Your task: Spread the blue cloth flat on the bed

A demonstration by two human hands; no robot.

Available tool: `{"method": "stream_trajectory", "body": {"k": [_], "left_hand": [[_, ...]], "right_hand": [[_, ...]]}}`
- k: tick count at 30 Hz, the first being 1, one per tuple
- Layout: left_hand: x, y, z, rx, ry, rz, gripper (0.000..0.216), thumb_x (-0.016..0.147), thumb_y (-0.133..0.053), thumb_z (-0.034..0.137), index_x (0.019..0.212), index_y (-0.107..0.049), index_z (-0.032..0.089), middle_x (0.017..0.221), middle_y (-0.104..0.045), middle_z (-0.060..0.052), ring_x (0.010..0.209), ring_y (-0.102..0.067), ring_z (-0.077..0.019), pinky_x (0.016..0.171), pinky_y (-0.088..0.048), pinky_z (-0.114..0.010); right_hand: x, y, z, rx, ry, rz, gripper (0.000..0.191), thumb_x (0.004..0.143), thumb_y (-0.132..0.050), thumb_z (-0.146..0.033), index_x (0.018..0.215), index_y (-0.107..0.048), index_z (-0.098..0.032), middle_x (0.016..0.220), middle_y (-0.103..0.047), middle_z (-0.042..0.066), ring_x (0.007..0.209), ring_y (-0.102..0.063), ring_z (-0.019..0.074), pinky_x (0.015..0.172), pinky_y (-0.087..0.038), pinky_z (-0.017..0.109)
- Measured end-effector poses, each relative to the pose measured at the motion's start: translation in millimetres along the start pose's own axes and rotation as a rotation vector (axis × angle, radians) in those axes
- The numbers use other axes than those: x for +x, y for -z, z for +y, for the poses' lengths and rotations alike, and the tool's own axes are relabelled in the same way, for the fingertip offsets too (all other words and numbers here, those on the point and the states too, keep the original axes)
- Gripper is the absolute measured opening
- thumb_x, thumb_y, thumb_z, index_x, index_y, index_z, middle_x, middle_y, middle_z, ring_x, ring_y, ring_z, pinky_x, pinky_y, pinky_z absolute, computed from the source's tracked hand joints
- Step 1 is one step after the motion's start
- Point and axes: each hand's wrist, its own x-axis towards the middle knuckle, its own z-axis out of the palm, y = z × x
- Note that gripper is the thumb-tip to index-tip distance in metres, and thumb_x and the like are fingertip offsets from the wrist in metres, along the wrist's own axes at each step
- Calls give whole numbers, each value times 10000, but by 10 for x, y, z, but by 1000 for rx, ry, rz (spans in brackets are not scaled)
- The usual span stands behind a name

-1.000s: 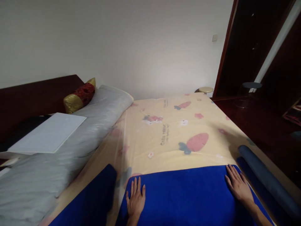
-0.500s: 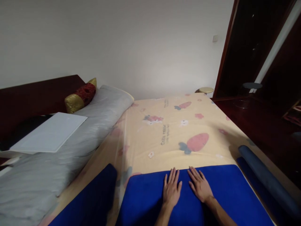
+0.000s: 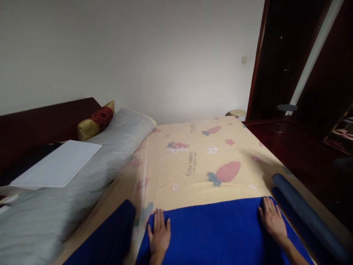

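A bright blue blanket [image 3: 215, 235] lies flat across the near end of a bed covered by a cream sheet [image 3: 198, 165] printed with pink carrots. My left hand [image 3: 159, 235] rests flat, fingers together, on the blanket's far left corner. My right hand [image 3: 271, 219] lies flat on its far right corner. Neither hand grips anything. A second dark blue fold [image 3: 110, 239] lies to the left of the blanket.
A grey bolster-like duvet [image 3: 82, 176] runs along the left with a white board [image 3: 57, 163] on it and a red-gold cushion [image 3: 95, 121] by the dark headboard. A dark blue roll [image 3: 306, 213] lies on the bed's right edge. Dark wooden floor and doorway are at right.
Both hands slid apart from the middle of the blanket's far edge out to its left and right corners. The camera tilted slightly down.
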Motion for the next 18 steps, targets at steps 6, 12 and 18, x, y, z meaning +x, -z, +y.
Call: {"method": "stream_trajectory", "body": {"k": [6, 12, 18], "left_hand": [[-1091, 45, 1265, -374, -516, -171, 514, 906, -198, 424, 1395, -41, 404, 1531, -286, 120, 1420, -323, -116, 1178, -369, -451], [-1328, -21, 1092, -449, -412, -315, 510, 887, -181, 485, 1392, -145, 419, 1551, -251, 70, 1442, -275, -176, 1203, -285, -544], [-1114, -245, -56, -295, -37, -190, 571, 873, -171, 511, 1421, -144, 351, 1577, -255, 9, 1459, -247, -212, 1190, -253, -575]], "right_hand": [[-767, 39, -1431, 251, 450, -154, 587, 923, -297, -450, 1456, -130, -268, 1515, -320, 17, 1398, -312, 210, 1122, -391, 458], [-1025, 150, -1157, 243, 364, -250, 581, 909, -277, -522, 1437, -139, -322, 1524, -273, 0, 1398, -298, 228, 1119, -378, 513], [-1085, 231, 80, 152, 174, -133, 651, 877, -338, -560, 1445, -140, -309, 1547, -252, 22, 1422, -257, 255, 1141, -316, 554]]}}
